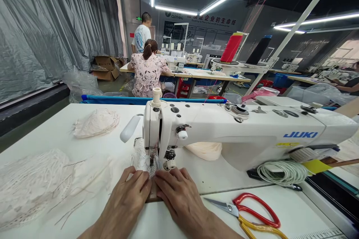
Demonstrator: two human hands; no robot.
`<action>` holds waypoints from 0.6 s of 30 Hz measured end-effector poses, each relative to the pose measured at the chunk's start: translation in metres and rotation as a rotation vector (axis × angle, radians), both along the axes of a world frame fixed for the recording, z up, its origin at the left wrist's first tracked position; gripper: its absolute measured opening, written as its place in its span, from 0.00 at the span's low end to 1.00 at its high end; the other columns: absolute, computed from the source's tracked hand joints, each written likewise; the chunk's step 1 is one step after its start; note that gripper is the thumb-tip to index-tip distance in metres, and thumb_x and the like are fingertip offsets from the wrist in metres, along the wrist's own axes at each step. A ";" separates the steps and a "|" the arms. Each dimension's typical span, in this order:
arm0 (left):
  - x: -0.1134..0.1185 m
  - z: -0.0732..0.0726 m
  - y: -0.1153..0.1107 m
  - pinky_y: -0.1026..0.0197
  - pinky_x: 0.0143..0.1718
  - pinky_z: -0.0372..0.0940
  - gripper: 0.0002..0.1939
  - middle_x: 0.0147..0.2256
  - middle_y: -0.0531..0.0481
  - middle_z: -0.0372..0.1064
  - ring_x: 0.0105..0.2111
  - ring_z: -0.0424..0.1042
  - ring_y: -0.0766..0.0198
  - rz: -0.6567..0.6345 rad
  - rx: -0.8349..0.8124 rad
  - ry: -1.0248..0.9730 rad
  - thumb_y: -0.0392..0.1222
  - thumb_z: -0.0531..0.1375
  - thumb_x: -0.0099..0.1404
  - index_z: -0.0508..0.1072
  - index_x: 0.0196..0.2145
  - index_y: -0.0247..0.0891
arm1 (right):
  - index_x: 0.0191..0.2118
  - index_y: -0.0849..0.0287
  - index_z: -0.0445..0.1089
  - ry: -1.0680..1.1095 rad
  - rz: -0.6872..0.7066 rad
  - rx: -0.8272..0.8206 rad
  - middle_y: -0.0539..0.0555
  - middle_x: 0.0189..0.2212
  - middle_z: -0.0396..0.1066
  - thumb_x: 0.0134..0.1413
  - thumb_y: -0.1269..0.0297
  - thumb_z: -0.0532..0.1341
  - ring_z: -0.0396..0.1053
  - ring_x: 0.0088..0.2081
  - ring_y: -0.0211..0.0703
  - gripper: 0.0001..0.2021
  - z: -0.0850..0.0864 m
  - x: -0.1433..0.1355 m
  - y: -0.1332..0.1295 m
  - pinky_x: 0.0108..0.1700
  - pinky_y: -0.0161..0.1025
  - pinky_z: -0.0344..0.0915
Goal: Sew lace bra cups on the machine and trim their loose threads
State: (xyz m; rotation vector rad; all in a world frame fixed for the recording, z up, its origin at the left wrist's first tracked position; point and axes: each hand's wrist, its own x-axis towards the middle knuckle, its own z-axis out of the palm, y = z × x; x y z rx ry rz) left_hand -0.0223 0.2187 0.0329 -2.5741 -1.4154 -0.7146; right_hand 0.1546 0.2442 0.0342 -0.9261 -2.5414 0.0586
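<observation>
A white JUKI sewing machine stands in front of me. White lace fabric lies under its presser foot. Just in front of the foot, my left hand presses on the lace with bent fingers held together. Close beside it, my right hand holds the lace's near end down from the other side. The fingertips nearly meet, and the fabric beneath them is mostly hidden. Red-and-yellow-handled scissors lie to the right of my right hand.
A heap of white lace with loose threads spreads at left, behind it a stack of cream fabric pieces. More cream fabric sits beneath the machine arm. A coil of pale cord lies right. A person in a floral top sits ahead.
</observation>
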 end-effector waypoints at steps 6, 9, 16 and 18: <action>-0.002 0.010 0.000 0.58 0.42 0.55 0.20 0.29 0.52 0.68 0.31 0.68 0.64 -0.004 0.036 0.047 0.17 0.45 0.52 0.69 0.31 0.36 | 0.45 0.57 0.67 -0.005 -0.019 0.006 0.53 0.45 0.70 0.57 0.69 0.59 0.62 0.39 0.45 0.10 -0.003 0.000 0.000 0.38 0.42 0.57; -0.006 0.006 0.002 0.56 0.43 0.54 0.20 0.30 0.51 0.68 0.31 0.68 0.63 -0.010 -0.015 0.025 0.17 0.45 0.54 0.69 0.32 0.36 | 0.45 0.57 0.67 0.004 -0.018 0.004 0.54 0.46 0.70 0.57 0.69 0.59 0.62 0.39 0.45 0.10 -0.004 0.001 0.000 0.38 0.42 0.57; -0.032 0.004 0.036 0.47 0.48 0.54 0.18 0.38 0.47 0.67 0.39 0.66 0.58 0.000 -0.168 -0.157 0.21 0.46 0.56 0.69 0.35 0.37 | 0.45 0.57 0.67 0.042 -0.009 -0.011 0.53 0.46 0.70 0.57 0.69 0.58 0.62 0.39 0.45 0.10 0.000 0.003 0.000 0.38 0.42 0.58; -0.037 0.011 0.058 0.48 0.46 0.58 0.13 0.39 0.46 0.67 0.41 0.66 0.56 0.089 -0.271 -0.212 0.24 0.48 0.60 0.69 0.33 0.36 | 0.45 0.56 0.67 0.050 -0.004 -0.020 0.52 0.46 0.69 0.57 0.69 0.59 0.62 0.40 0.45 0.10 0.001 0.003 0.000 0.38 0.42 0.58</action>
